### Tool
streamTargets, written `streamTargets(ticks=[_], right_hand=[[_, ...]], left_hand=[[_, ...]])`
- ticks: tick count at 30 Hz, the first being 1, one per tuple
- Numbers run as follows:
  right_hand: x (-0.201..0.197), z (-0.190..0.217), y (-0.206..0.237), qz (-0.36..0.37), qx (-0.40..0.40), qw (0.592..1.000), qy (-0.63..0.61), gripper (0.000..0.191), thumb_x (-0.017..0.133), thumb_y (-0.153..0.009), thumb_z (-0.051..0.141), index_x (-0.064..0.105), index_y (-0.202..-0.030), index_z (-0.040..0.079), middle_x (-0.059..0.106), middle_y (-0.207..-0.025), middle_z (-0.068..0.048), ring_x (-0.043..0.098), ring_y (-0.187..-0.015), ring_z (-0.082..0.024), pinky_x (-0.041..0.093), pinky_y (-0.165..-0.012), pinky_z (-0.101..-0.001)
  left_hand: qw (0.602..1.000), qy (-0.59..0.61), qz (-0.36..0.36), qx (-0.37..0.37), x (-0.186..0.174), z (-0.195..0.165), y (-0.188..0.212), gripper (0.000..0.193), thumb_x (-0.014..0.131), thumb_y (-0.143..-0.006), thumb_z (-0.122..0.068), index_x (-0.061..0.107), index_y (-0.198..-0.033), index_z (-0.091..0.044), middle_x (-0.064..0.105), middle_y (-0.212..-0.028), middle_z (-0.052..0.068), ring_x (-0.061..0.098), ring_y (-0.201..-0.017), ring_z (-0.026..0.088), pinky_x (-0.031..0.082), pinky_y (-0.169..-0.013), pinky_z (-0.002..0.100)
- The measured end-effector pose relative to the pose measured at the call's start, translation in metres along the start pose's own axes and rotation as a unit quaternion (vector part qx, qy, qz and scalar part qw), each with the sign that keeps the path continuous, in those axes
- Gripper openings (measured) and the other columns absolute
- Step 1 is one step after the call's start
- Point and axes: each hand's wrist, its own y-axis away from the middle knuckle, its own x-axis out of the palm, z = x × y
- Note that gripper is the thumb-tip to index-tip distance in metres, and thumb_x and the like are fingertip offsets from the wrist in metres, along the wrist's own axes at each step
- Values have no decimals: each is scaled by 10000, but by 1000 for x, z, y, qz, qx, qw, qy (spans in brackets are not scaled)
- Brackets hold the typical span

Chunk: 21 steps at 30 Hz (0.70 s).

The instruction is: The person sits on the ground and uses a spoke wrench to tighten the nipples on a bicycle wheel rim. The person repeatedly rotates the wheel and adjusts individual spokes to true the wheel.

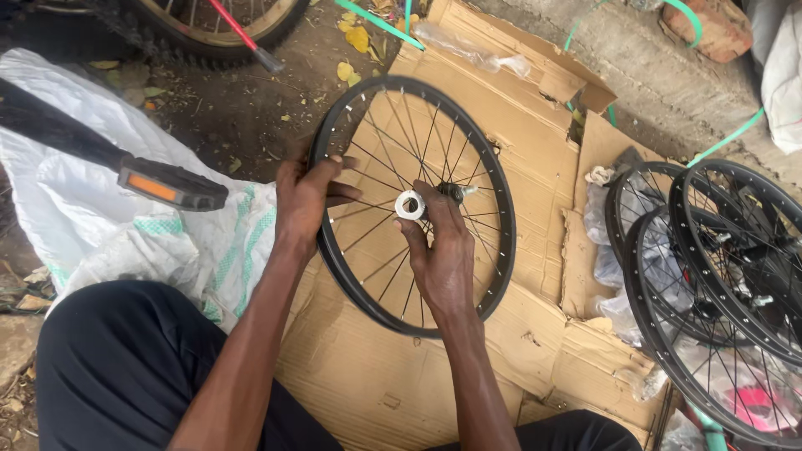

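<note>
Wheel: a small black spoked bicycle wheel (413, 205) lies nearly flat on the cardboard in front of the person's knees, the near rim toward them, so both hands reach it from above.
Hub: the hub (447, 194) sits at the wheel's centre with its axle end pointing away to the right; the spokes fan out from it to the rim.
White ring: a small white ring-shaped part (409, 205) sits at the hub, just at the right hand's fingertips.
Right hand: the right hand (441, 250) lies over the spokes, thumb and fingers closed in a pinch on the white ring, seemingly to keep it seated against the hub.
Left hand: the left hand (307, 196) wraps the far-left rim, fingers curled over the edge and the thumb pointing in among the spokes; this grip appears to steady the wheel.
Cardboard: flattened brown cardboard (501, 100) lies under the wheel, keeping it off the dirt.
Sack: a white woven sack (100, 225) with green stripes is spread to the left, partly under the cardboard's edge.
Pedal: a black pedal (171, 185) with an orange reflector juts in from the left, above the sack.
Other wheels: several black wheels (718, 276) are stacked overlapping at the right, well apart from the hands.
</note>
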Motion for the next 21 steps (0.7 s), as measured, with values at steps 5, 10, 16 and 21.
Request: streamTargets(ticks=[5, 10, 16, 21], right_hand=[[-1, 3, 0, 7, -9, 1000, 9, 412, 754, -906, 172, 632, -1276, 39, 714, -1152, -201, 717, -1086, -345, 570, -878, -471], [0, -9, 2, -3, -12, 999, 51, 456, 755, -889, 172, 613, -1294, 18, 658, -1170, -207, 663, -1058, -378, 533, -847, -505], [9, -59, 10, -35, 143, 963, 224, 445, 745, -889, 150, 517, -1230, -21, 589, -1160, -261, 616, -1022, -406, 520, -824, -510], [-12, -105, 43, -28, 143, 985, 98, 390, 645, -975, 94, 434, -1283, -17, 631, -1112, -288, 661, -934, -384, 508, -779, -509]], left_hand=[[995, 8, -99, -10, -5, 16, -7, 417, 615, -925, -95, 476, -1314, -33, 649, -968, 107, 712, -631, 191, 600, -527, 345], [986, 117, -112, -35, -31, 39, -21, 284, 670, -930, -29, 590, -1188, 59, 715, -965, 198, 714, -621, 224, 528, -450, 301], [989, 100, -112, 2, -26, 38, -12, 290, 680, -890, -60, 587, -1161, -17, 723, -944, 114, 716, -581, 204, 462, -384, 263], [998, 7, -28, 61, -3, 26, 10, 294, 704, -970, -133, 644, -1207, 31, 670, -950, 178, 736, -654, 189, 459, -380, 265]])
